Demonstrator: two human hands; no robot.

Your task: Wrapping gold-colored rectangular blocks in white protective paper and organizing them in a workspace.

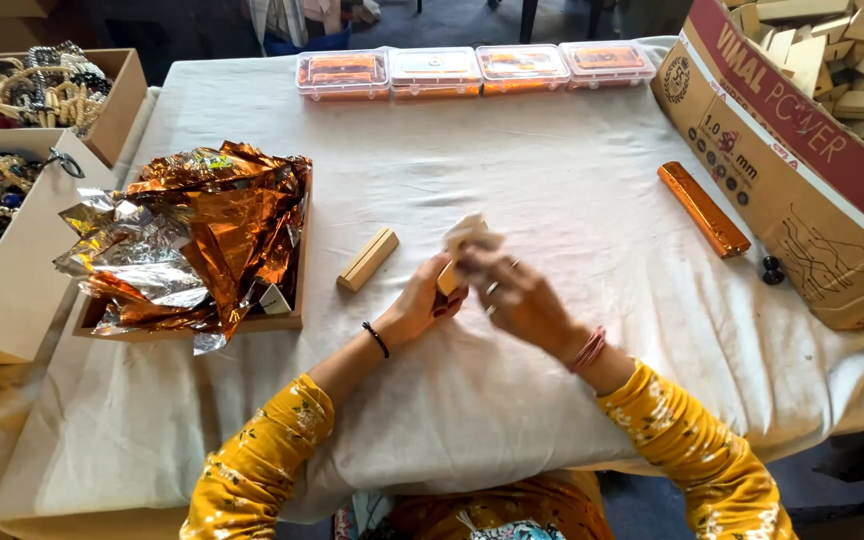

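My left hand (420, 305) and my right hand (514, 293) meet above the middle of the cloth-covered table (572, 180). Together they hold a small pale block (459, 243), its lower part hidden by my fingers; the right hand is motion-blurred. A bare wooden block (368, 259) lies just left of my hands. A long block wrapped in copper foil (703, 208) lies to the right.
A tray heaped with crumpled copper and silver foil sheets (197, 235) sits on the left. Boxes of bead jewellery (12, 130) stand at far left. Several clear lidded boxes (472, 70) line the far edge. A large cardboard carton of wooden blocks (802, 150) stands on the right.
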